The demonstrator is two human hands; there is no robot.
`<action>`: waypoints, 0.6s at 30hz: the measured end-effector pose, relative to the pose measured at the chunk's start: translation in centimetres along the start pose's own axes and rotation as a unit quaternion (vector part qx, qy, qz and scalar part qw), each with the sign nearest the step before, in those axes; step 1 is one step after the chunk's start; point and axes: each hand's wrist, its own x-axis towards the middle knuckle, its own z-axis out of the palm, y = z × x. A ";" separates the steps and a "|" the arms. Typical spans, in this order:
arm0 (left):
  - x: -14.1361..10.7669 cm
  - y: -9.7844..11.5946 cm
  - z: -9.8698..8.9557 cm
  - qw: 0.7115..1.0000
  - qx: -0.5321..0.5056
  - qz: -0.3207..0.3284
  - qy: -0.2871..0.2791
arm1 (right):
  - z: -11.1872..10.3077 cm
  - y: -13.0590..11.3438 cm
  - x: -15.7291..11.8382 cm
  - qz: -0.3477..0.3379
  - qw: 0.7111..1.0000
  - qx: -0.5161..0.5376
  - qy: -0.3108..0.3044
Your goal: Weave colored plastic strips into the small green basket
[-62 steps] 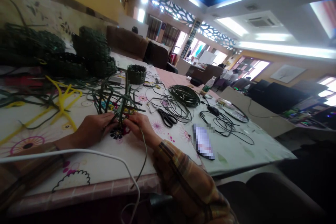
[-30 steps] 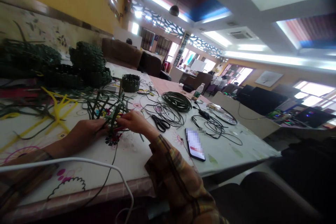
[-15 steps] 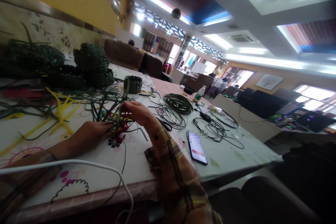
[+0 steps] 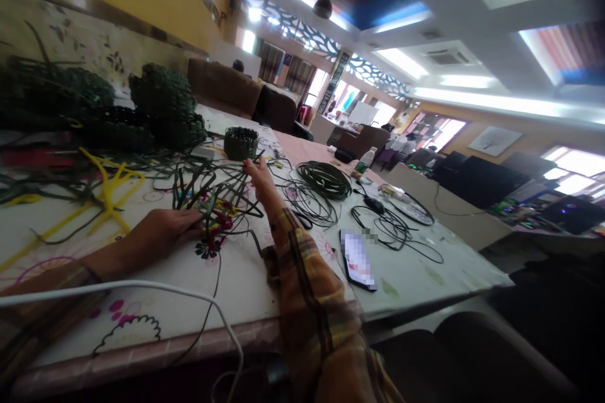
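Dark green flat strips (image 4: pixel 227 189) cross and fan out on the tablecloth in front of me, in a partly woven piece. My left hand (image 4: pixel 167 233) lies low at its left side, fingertips closed on the strips at the edge; their exact grip is partly hidden. My right hand (image 4: pixel 259 177) is out beyond the piece, fingers pinched on the end of one green strip pulled away to the upper right. A small round woven green basket (image 4: pixel 241 143) stands just behind my right hand.
Larger woven green baskets (image 4: pixel 163 97) are piled at the back left, near yellow strips (image 4: pixel 113 189). To the right are a coil of green strip (image 4: pixel 324 180), a phone (image 4: pixel 358 258), a black mouse-like object (image 4: pixel 375 204) and a bottle (image 4: pixel 365 162). A white cable (image 4: pixel 155 286) crosses in front.
My right hand has moved forward and right from over the woven strips, drawing a green strip outward. My left hand has stayed almost in place at the piece's edge.
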 end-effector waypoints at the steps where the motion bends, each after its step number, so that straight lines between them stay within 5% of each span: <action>1: 0.0 0.1 -0.2 1.000 -0.011 0.004 0.000 | -0.1 -0.3 -0.1 0.015 1.000 0.015 0.014; 7: 0.1 0.8 -0.7 0.999 -0.014 -0.029 -0.002 | -1.0 -4.9 -5.2 -0.073 0.997 -0.011 -0.026; 12: 0.4 1.5 -0.9 0.996 -0.008 -0.083 0.015 | -0.4 -7.7 -11.9 -0.177 0.962 -0.185 0.093; 15: 0.6 1.7 -1.4 0.994 0.016 -0.110 0.001 | 1.4 -7.7 -14.6 -0.251 0.925 -0.283 -0.036; 18: 0.7 1.7 -2.1 0.990 0.039 -0.134 -0.008 | 3.1 -6.1 -15.1 -0.205 0.890 -0.385 -0.131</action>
